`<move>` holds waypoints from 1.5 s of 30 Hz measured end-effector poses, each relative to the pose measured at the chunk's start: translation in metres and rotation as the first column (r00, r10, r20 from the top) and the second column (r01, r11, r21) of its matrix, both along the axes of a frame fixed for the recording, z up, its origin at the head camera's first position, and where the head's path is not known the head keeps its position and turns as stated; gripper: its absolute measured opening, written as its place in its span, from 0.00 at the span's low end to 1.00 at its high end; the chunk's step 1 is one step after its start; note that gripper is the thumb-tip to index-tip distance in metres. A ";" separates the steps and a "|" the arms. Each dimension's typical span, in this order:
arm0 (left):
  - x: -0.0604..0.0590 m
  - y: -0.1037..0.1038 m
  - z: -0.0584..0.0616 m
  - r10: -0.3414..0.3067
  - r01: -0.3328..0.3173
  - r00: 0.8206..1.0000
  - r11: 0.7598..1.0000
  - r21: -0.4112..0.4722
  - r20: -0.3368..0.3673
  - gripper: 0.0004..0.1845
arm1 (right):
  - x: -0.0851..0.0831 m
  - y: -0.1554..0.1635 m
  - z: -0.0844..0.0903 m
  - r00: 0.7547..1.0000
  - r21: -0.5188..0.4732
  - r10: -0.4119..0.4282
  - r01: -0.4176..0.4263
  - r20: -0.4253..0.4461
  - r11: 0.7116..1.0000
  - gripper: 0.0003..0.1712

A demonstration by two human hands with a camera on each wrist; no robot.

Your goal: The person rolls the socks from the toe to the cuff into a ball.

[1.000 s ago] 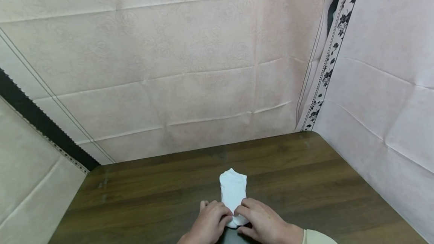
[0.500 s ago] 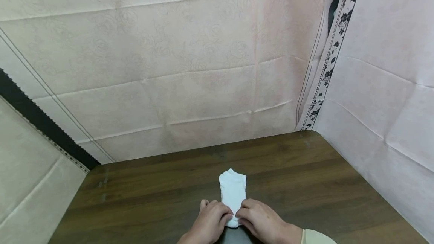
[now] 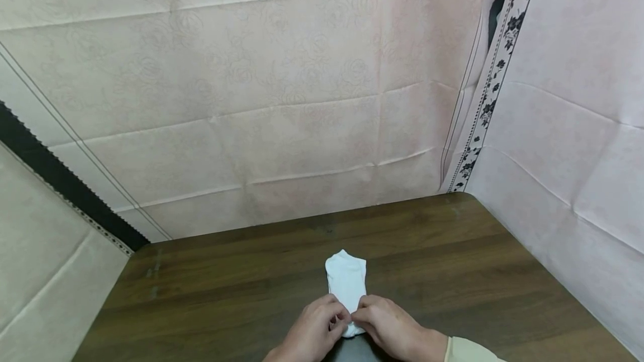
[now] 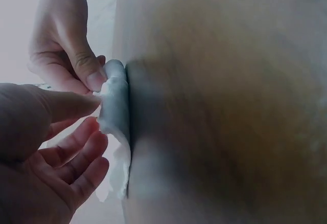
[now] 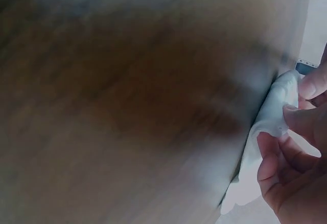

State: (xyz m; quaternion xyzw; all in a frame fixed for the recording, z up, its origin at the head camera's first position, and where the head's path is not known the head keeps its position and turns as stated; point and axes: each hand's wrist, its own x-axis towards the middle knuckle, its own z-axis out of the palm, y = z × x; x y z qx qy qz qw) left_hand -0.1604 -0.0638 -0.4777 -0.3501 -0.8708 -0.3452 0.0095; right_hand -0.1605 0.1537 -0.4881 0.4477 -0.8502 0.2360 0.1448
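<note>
A small white sock (image 3: pixel 346 281) lies lengthwise on the brown table, its near end turned up into a roll. My left hand (image 3: pixel 316 325) pinches this near end between thumb and forefinger, while the other fingers are loosely bent beneath. Close beside it my right hand (image 3: pixel 389 325) grips the same end from the right, thumb toward me. In the left wrist view the rolled edge of the sock (image 4: pixel 115 104) runs between both hands. The right wrist view has the sock (image 5: pixel 273 109) between my right thumb and fingers. Fingertips partly hide the near end.
Wood-grain table (image 3: pixel 226 289) surrounds the sock on both sides and behind. Pale patterned cloth (image 3: pixel 302 99) hangs at the back, and more cloth (image 3: pixel 578 127) along the right. A dark band (image 3: pixel 65 166) runs down the left corner.
My left hand has shifted slightly right, its thumb and forefinger now closer to the right hand. The right thumb has drawn in to the sock's near end. The sock's far part stays put.
</note>
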 end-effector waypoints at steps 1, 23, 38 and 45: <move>0.001 0.000 0.001 -0.005 0.005 1.000 1.000 -0.012 -0.021 0.06 | -0.001 0.000 0.000 1.000 0.002 0.002 -0.002 0.015 1.000 0.10; 0.000 -0.001 -0.003 0.050 -0.061 0.994 0.991 -0.120 -0.094 0.08 | 0.004 -0.001 0.003 0.993 0.016 -0.110 0.110 0.036 0.994 0.07; -0.004 -0.002 -0.004 0.079 -0.086 0.995 0.988 -0.126 -0.057 0.03 | 0.006 0.001 0.003 0.990 0.058 -0.095 0.102 -0.107 0.993 0.16; -0.006 -0.002 -0.005 0.080 -0.079 0.997 0.988 -0.135 -0.003 0.04 | 0.005 0.002 -0.002 0.987 0.068 -0.103 0.112 -0.124 0.991 0.15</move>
